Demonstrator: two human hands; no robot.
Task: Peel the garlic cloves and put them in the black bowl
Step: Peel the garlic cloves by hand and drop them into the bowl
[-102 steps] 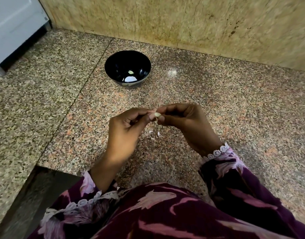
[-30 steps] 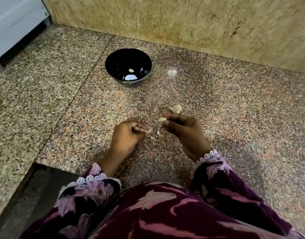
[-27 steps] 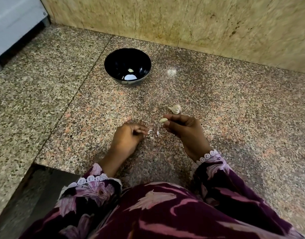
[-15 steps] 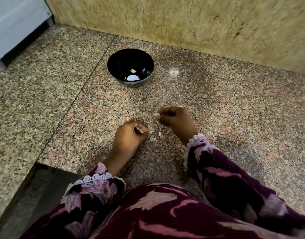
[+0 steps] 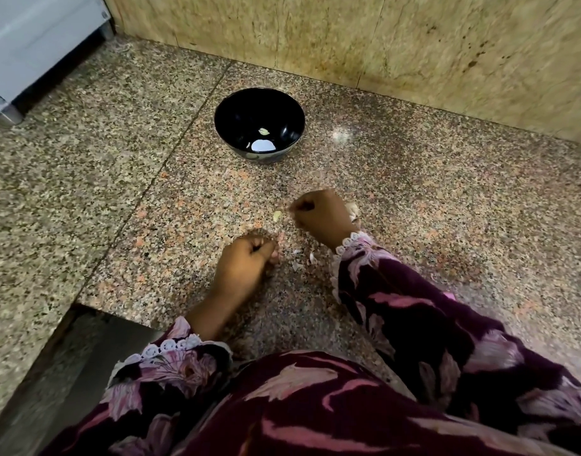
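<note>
The black bowl (image 5: 240,116) stands on the granite floor near the wall, with one peeled clove (image 5: 264,131) inside. My right hand (image 5: 322,215) hovers low over the floor, fingers curled. A pale peeled clove (image 5: 276,215) sits just left of its fingertips, a small gap apart; blur hides whether it touches the floor. My left hand (image 5: 246,263) rests nearer to me with curled fingers, and nothing shows in them. An unpeeled piece of garlic (image 5: 353,210) peeks out behind my right hand.
White peel scraps (image 5: 296,265) lie on the floor between my hands. A stone wall (image 5: 348,37) runs behind the bowl. A white appliance (image 5: 36,37) stands at the far left. A dark step (image 5: 69,366) drops off at the lower left.
My hands parted after peeling together. My right hand carried the clove forward toward the bowl, and the clove now sits apart from its fingertips. My left hand stayed low.
</note>
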